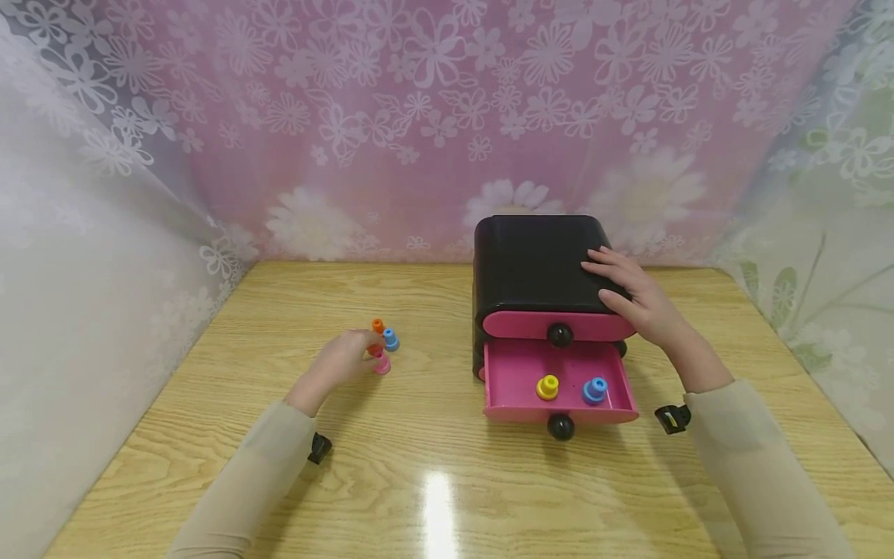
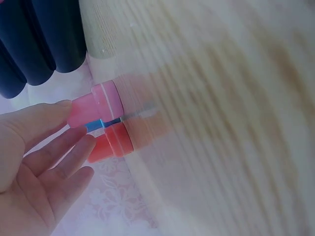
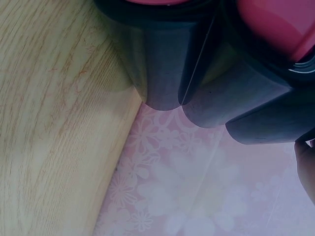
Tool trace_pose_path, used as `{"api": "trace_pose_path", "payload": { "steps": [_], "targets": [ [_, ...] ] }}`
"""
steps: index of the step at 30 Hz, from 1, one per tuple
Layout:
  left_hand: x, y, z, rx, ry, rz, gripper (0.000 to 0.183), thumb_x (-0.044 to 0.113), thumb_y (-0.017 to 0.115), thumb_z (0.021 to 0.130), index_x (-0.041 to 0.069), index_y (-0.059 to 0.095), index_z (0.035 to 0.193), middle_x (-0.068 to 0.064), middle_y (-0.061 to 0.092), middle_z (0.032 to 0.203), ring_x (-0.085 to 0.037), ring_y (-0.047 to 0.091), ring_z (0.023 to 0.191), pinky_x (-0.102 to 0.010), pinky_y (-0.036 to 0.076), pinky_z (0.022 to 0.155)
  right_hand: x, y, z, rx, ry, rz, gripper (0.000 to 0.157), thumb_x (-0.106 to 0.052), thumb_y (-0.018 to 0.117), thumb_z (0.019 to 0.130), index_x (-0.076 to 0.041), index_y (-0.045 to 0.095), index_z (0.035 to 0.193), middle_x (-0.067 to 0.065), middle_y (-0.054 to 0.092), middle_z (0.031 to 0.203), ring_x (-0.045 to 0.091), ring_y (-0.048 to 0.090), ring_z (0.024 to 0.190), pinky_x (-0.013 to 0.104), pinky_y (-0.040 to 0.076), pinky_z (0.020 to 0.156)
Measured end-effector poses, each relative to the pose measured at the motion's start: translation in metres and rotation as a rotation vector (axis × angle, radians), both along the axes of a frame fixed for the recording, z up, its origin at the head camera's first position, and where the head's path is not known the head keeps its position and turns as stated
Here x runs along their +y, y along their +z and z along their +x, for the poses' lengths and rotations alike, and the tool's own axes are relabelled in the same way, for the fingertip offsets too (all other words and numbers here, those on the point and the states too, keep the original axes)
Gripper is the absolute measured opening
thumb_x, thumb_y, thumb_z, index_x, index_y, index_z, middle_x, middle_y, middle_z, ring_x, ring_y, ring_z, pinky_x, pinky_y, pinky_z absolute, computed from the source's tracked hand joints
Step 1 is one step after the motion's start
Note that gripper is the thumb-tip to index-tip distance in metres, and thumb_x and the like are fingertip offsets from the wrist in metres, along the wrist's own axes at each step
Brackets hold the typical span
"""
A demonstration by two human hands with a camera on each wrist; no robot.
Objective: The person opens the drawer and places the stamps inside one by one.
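My left hand point(image 1: 347, 357) reaches down to a small group of toy stamps on the table, thumb and fingers parted around their handles. The pink stamp point(image 2: 101, 104) stands right by the thumb tip, and the red stamp point(image 2: 112, 143) by the fingertips. Just beyond are an orange stamp point(image 1: 378, 325) and a blue stamp point(image 1: 390, 339). My right hand point(image 1: 639, 303) rests with spread fingers on the black top of a small drawer cabinet point(image 1: 534, 260). Below the closed top drawer, a pink drawer point(image 1: 517, 373) is pulled out, holding a yellow stamp point(image 1: 548, 387) and another blue stamp point(image 1: 595, 390).
Wood-grain tabletop point(image 1: 391, 450) lies under everything, with a glare streak near the front. A pink flowered cloth point(image 1: 391, 155) hangs behind the table. Round black knobs point(image 1: 561, 427) stick out from the drawers. A black strap piece sits at each wrist.
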State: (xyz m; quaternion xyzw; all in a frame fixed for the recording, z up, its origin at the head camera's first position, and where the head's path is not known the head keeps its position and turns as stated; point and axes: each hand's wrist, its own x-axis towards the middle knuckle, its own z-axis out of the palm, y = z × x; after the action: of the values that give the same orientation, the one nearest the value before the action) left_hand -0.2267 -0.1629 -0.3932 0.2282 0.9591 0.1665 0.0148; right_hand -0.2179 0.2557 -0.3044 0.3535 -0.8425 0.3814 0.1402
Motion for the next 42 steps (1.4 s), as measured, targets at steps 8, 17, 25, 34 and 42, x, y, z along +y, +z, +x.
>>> {"api": "trace_pose_path", "payload": {
  "steps": [8, 17, 25, 34, 42],
  "targets": [
    [0.001, -0.002, 0.000, 0.004, -0.017, -0.016, 0.021, 0.009, 0.067, 0.078, 0.001, 0.064, 0.097, -0.008, 0.064, 0.089, -0.021, 0.060, 0.083, -0.034, 0.049, 0.072, -0.007, 0.008, 0.008, -0.003, -0.001, 0.005, 0.038, 0.004, 0.045, 0.083, 0.017, 0.043, 0.118, 0.035, 0.031, 0.128, 0.050, 0.015, 0.122, 0.063, 0.010, 0.095],
    [0.002, -0.003, 0.000, -0.002, -0.014, 0.011, 0.020, 0.011, 0.067, 0.078, 0.001, 0.063, 0.095, -0.009, 0.064, 0.088, -0.022, 0.060, 0.083, -0.035, 0.048, 0.073, 0.009, -0.012, -0.013, 0.005, 0.002, 0.000, 0.040, 0.001, 0.047, 0.084, 0.009, 0.045, 0.123, 0.027, 0.032, 0.133, 0.038, 0.015, 0.128, 0.060, 0.010, 0.097],
    [0.002, -0.003, 0.000, 0.010, -0.003, 0.031, 0.019, 0.014, 0.067, 0.079, 0.002, 0.064, 0.093, -0.007, 0.064, 0.086, -0.021, 0.060, 0.082, -0.035, 0.048, 0.074, 0.016, -0.020, -0.021, 0.018, 0.020, -0.012, 0.041, -0.004, 0.049, 0.085, 0.003, 0.046, 0.125, 0.021, 0.033, 0.135, 0.029, 0.015, 0.130, 0.058, 0.010, 0.099],
    [0.008, -0.001, 0.003, 0.045, -0.028, 0.078, 0.019, 0.009, 0.067, 0.078, 0.000, 0.065, 0.095, -0.011, 0.064, 0.094, -0.021, 0.061, 0.084, -0.031, 0.049, 0.073, 0.016, -0.019, -0.019, 0.011, 0.007, 0.001, 0.041, -0.001, 0.049, 0.085, 0.005, 0.046, 0.125, 0.021, 0.032, 0.135, 0.032, 0.014, 0.130, 0.059, 0.010, 0.098],
    [0.017, 0.004, 0.009, 0.117, -0.071, 0.110, 0.011, 0.007, 0.067, 0.078, 0.001, 0.064, 0.087, -0.010, 0.064, 0.088, -0.020, 0.062, 0.082, -0.027, 0.050, 0.070, 0.009, -0.010, -0.010, 0.006, 0.011, -0.009, 0.039, 0.001, 0.048, 0.085, 0.008, 0.045, 0.123, 0.026, 0.032, 0.133, 0.036, 0.014, 0.129, 0.060, 0.010, 0.097]
  ]
}}
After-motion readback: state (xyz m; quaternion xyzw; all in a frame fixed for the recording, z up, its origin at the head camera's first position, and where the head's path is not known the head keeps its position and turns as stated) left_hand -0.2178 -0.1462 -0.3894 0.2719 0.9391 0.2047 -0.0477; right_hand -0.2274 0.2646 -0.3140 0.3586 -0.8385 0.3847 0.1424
